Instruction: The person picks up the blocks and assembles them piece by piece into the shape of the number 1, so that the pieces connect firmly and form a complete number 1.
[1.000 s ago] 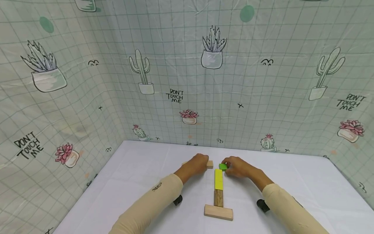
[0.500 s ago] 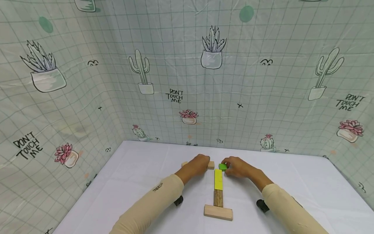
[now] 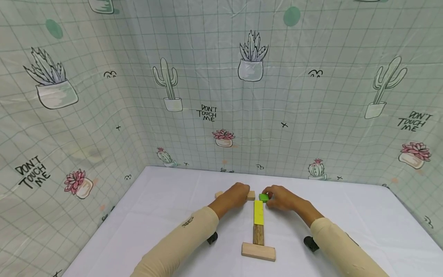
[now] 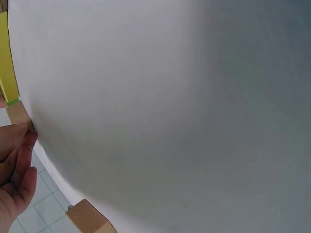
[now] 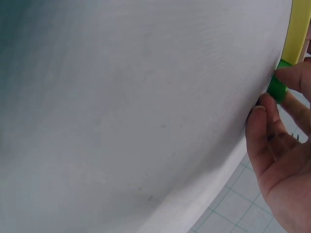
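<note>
Laid out on white counter [image 3: 183, 196], apparently done: crosswise wooden bar [image 3: 258, 252], then brown block [image 3: 258, 234] and yellow block [image 3: 258, 212] in line; near yellow block's far end, apparently not yet settled: green block [image 3: 263, 198] pinched between fingers of right hand [image 3: 281, 197], pale block [image 3: 251, 195] pinched between fingers of left hand [image 3: 238, 194]; beside same hand, partly hidden, apparently unused: loose block [image 3: 219, 194]; farthest: cactus-print backdrop [image 3: 266, 104].

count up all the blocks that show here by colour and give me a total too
Pale wood blocks: 3
Dark brown block: 1
Yellow block: 1
Green block: 1
Total in view: 6
</note>
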`<state>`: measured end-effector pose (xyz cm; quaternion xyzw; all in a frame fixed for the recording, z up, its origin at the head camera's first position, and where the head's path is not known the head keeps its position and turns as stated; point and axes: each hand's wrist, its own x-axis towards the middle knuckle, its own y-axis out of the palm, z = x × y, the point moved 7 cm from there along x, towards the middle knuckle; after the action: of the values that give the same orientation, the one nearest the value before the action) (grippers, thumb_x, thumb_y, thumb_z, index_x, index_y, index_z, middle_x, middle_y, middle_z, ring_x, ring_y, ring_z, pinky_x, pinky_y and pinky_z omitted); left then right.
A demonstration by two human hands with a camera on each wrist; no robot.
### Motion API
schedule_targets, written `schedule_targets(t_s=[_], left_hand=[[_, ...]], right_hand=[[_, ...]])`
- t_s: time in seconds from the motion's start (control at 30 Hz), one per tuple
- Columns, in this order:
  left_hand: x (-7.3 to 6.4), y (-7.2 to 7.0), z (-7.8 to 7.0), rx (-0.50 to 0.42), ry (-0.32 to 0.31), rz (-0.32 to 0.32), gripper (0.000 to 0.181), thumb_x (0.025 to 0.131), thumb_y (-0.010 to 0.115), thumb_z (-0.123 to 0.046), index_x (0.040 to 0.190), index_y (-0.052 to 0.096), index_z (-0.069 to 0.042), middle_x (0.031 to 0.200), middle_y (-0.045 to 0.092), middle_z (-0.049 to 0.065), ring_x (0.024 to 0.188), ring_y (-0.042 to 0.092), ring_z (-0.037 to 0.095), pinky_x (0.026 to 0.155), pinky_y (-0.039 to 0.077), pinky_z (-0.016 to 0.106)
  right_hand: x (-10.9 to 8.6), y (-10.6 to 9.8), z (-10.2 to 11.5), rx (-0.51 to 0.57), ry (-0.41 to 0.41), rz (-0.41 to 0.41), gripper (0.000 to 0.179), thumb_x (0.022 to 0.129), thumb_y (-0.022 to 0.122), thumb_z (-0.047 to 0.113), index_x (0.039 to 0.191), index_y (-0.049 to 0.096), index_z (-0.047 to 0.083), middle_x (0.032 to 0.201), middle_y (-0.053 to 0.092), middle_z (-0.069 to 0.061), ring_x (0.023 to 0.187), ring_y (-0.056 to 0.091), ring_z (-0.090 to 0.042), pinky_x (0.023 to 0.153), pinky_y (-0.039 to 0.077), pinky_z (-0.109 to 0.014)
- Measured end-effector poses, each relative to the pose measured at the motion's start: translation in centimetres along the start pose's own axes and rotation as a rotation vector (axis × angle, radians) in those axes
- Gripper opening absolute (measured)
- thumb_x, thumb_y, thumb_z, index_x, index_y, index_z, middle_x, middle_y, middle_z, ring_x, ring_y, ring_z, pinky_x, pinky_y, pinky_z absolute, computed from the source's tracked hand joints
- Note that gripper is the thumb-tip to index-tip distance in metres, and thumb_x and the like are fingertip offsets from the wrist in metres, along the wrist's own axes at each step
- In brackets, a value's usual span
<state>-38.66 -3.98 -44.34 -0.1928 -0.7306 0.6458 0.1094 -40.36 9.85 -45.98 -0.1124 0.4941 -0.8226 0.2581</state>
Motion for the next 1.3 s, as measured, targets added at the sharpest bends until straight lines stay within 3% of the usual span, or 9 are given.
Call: schedule_targets(t_s=[0.3,0.6,0.83,1.3], left_hand=[[-0.05,-0.18,-0.41,-0.007,0.016,-0.006,0.01,0.097,0.067,-0.012,0.105,0.066,-0.006,0.095,0.071,0.005,0.083,0.062,0.009,0.076,0.054,0.021],[0.04,-0.04,-0.44,-0.023,0.0,0.007,0.017,0.097,0.068,-0.014,0.112,0.066,-0.006,0.1,0.071,0.005,0.087,0.063,0.01,0.082,0.055,0.022],[-0.12,-0.16,-0.63,-0.034,0.021,-0.012,0.012,0.097,0.067,-0.011,0.108,0.067,-0.006,0.095,0.07,0.005,0.08,0.059,0.008,0.075,0.053,0.02],[0.06,-0.05,-0.78,-0.034,0.013,-0.012,0.018,0.097,0.067,-0.013,0.113,0.067,-0.005,0.097,0.07,0.005,0.08,0.057,0.009,0.076,0.053,0.02]], right_hand=[[0.11,0.05,0.0,0.01,-0.017,0.0,0.035,0.083,0.072,0.005,0.117,0.068,0.003,0.099,0.065,-0.006,0.089,0.056,-0.018,0.083,0.051,-0.041],[-0.01,-0.01,0.01,-0.004,-0.008,0.0,0.035,0.084,0.072,0.006,0.118,0.068,0.003,0.1,0.065,-0.006,0.091,0.057,-0.019,0.085,0.051,-0.043],[-0.03,0.07,-0.05,-0.007,-0.01,0.001,0.035,0.084,0.073,0.006,0.119,0.067,0.004,0.101,0.065,-0.006,0.092,0.058,-0.019,0.086,0.051,-0.044],[0.07,0.05,0.01,-0.006,-0.002,0.007,0.035,0.085,0.073,0.007,0.119,0.068,0.004,0.101,0.066,-0.006,0.091,0.058,-0.019,0.086,0.052,-0.043]])
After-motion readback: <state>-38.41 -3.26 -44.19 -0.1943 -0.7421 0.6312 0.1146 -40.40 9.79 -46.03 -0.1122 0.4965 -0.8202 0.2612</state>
